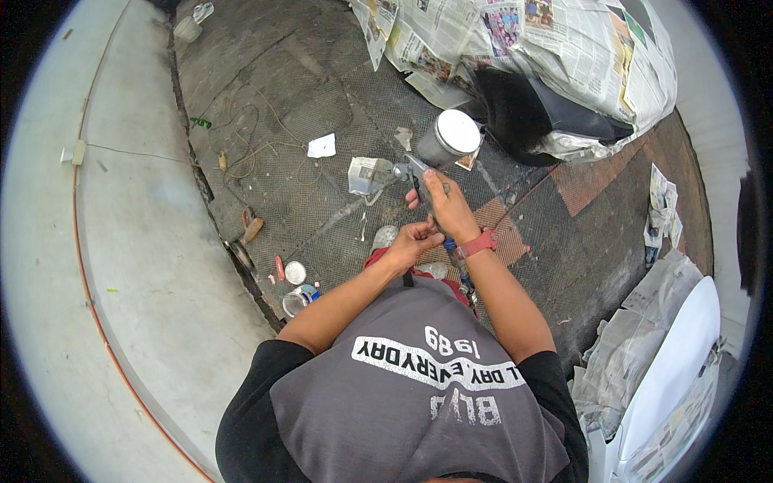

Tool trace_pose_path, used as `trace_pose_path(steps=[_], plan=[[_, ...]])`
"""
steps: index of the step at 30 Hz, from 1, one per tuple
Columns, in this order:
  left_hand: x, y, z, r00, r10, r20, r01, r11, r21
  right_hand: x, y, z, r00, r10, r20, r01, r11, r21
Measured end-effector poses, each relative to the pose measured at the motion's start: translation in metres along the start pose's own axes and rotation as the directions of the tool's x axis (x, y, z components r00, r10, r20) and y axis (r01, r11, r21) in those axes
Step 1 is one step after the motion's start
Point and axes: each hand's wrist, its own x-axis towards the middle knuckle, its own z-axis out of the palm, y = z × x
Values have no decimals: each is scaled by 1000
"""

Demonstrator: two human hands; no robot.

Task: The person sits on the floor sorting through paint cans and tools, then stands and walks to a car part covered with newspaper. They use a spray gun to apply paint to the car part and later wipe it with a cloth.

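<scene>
The spray gun (415, 171) was up in front of the person, above the floor (322, 221). The right hand (449, 208) was curled around its grip, closed on it; the left hand (416, 244) had its fingers pinched together at the grip's lower end, though what they gripped could not be told. A silver can with a white lid (456, 132) stood just beyond the spray gun to the right, and a clear container (369, 175) just left of its front end; whether either was joined to it was unclear. Farther beyond and right of the spray gun, newspaper (596, 68) already covered most of a bulky form, leaving a black part (515, 113) bare. Masking therefore looked largely done there. No spray showed, so handling of the spray gun seemed unfinished. Nearer the person and left of it lay an open jar (299, 301).
</scene>
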Motion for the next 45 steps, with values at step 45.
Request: trace_pose_path(steps=[45], plan=[[-5,3,14,1000,10,12,-10,1000,-12,-9,9,-7,997,41,-60,-40,999,21]])
